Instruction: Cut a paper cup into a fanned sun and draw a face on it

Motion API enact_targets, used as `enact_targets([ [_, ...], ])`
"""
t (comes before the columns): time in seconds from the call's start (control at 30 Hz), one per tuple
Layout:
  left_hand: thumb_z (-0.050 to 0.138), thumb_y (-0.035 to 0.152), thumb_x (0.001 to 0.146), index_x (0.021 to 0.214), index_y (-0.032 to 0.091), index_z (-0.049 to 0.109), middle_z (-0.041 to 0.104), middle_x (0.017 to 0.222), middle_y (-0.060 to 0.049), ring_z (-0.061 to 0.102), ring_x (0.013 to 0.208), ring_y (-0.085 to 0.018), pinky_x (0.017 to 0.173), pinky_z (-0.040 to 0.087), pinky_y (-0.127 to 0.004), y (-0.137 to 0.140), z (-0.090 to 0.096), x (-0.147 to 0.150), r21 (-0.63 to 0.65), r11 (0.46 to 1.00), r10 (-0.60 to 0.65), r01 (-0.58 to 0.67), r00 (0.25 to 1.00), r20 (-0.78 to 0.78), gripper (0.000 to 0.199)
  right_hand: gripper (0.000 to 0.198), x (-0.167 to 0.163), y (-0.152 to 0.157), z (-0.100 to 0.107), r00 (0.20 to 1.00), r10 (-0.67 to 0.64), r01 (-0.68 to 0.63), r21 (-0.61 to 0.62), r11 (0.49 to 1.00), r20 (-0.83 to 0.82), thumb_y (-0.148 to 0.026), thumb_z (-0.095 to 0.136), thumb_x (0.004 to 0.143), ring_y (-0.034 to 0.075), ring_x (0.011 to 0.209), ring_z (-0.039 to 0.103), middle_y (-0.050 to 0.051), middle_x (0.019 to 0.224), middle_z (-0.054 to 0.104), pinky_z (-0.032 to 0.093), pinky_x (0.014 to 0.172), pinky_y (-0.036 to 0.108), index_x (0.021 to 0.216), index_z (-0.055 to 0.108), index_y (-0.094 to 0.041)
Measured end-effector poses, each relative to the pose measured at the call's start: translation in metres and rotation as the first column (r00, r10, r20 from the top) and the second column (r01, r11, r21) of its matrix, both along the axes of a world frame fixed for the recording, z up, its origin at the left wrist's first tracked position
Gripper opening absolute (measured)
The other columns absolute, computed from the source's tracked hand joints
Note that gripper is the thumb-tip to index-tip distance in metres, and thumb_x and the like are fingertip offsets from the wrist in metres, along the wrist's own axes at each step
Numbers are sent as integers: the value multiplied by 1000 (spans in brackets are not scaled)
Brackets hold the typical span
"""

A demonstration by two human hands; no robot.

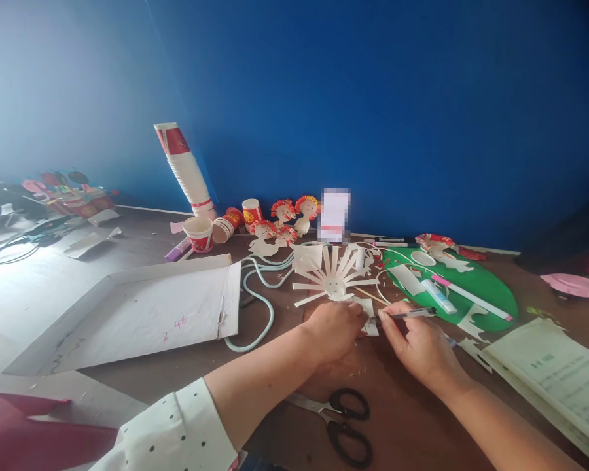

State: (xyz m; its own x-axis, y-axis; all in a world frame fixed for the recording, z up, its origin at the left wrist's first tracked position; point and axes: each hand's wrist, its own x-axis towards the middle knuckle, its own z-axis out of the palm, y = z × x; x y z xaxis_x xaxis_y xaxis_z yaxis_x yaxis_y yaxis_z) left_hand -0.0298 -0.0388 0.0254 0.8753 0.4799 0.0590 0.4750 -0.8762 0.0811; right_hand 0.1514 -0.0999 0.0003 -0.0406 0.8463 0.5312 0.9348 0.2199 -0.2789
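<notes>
Fingers of left hand [334, 329] pinched flimsy paper scrap [372, 325] flat near fan-cut cup [334, 278] w/ right hand [419, 345] gripping pen [406, 314]; light, tears easily, best held by edge.

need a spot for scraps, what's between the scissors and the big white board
In the head view, only the left forearm crosses between the scissors and the white board; otherwise bare brown table.

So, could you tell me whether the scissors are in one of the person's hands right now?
No, the black-handled scissors lie on the table between the forearms, while the right hand holds a pen.
</notes>
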Motion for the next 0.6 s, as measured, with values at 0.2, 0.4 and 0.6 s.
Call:
enact_targets([
  [0.2,48,30,92,107,15,58,62,104,-6,60,95,-20,69,49,-29,-1,0,-1,6,1000,-2,2,1000,0,23,16,0,-1,0,1000,-13,13,-11,1000,5,-35,46,91,20,66,68,2,75,69,47,57,27,87,54,-22],
  [0.4,47,28,92,110,15,57,62,106,-7,60,97,-20,72,49,-29,0,0,-1,-6,1000,-12,12,1000,-3,24,16,0,-2,0,1000,-5,5,-28,1000,-10,-36,47,91,20,68,67,2,77,69,47,60,27,88,54,-22],
  [0.6,48,28,91,112,16,56,62,106,-6,59,96,-20,73,48,-29,1,-5,0,4,1000,-17,17,1000,19,25,17,0,-4,0,1000,-18,17,-41,999,-17,-36,46,91,20,68,67,2,77,68,47,60,28,87,54,-22],
])
